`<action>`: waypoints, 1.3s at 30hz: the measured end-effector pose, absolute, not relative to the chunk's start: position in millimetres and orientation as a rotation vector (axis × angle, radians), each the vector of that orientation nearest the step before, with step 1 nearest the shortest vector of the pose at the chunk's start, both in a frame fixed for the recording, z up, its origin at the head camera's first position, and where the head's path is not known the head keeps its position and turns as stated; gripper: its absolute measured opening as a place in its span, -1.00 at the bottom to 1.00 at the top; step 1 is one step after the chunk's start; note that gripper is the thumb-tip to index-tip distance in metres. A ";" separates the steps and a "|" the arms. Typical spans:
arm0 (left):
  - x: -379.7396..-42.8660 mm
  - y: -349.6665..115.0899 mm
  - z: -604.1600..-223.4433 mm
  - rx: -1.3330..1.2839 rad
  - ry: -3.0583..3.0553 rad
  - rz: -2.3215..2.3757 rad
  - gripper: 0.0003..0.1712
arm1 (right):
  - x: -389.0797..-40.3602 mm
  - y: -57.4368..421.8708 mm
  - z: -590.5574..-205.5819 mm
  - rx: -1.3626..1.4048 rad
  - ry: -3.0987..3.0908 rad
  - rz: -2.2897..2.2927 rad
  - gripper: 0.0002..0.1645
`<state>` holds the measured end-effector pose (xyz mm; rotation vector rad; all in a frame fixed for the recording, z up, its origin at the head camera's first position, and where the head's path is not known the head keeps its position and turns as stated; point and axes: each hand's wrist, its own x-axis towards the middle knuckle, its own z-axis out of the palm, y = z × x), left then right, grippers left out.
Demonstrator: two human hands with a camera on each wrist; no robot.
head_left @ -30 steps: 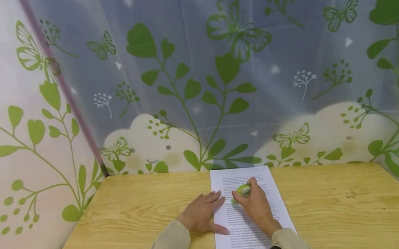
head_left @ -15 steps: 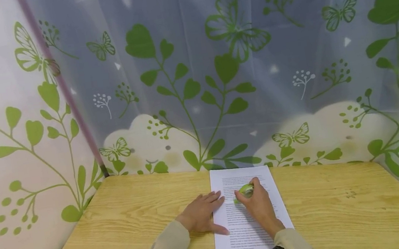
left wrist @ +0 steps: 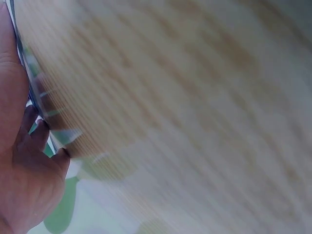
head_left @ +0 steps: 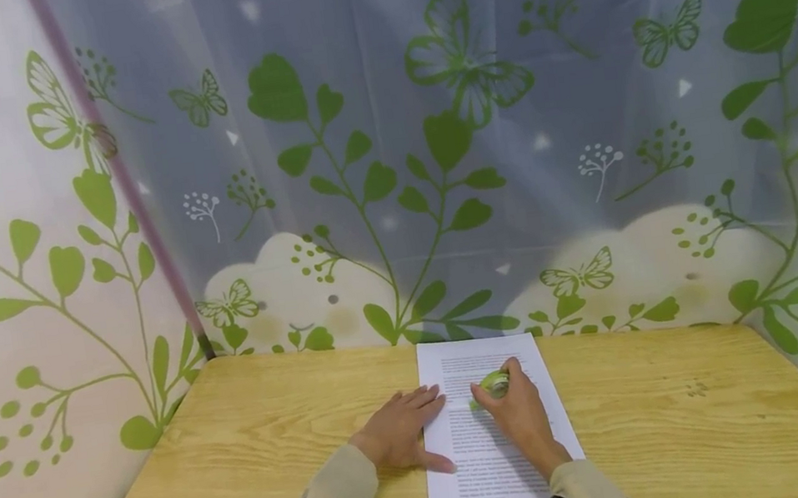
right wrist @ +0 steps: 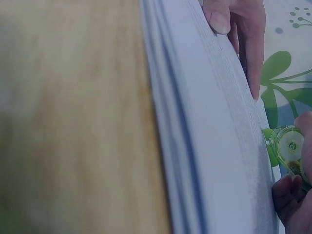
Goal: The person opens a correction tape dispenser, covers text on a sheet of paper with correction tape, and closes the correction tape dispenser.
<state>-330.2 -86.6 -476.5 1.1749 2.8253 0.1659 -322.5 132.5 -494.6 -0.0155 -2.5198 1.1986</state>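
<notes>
A stack of printed paper point(head_left: 486, 481) lies on the wooden table, its page dense with lines of text. My right hand point(head_left: 521, 414) pinches a green see-through correction tape point(head_left: 493, 385) between thumb and fingers, its tip down at the text in the upper half of the page. In the right wrist view the round spool and gears of the correction tape point(right wrist: 288, 146) show through its case. Spread over the left edge of the stack, my left hand point(head_left: 400, 431) rests with fingertips and thumb on the margin.
The wooden table point(head_left: 257, 436) extends to both sides of the paper. Behind it hangs a grey-blue curtain point(head_left: 358, 170) printed with green leaves and butterflies, and a pale printed curtain point(head_left: 11, 350) stands at the left. Dark wrist bands show at both sleeves.
My right hand has slid the correction tape slightly to the right over the text. The left hand stays in place on the paper, while the head view has shifted a little.
</notes>
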 end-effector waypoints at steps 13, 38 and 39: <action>-328.8 -84.8 -473.4 1.177 2.819 0.171 0.17 | -319.6 134.6 -493.9 -0.057 -2.546 1.161 -0.48; -325.8 -84.7 -469.8 1.126 2.810 0.164 0.20 | -316.9 146.9 -490.8 -0.097 -2.607 1.178 -0.46; -325.7 -84.6 -469.6 1.131 2.813 0.160 0.19 | -316.9 147.1 -490.7 -0.087 -2.599 1.188 -0.47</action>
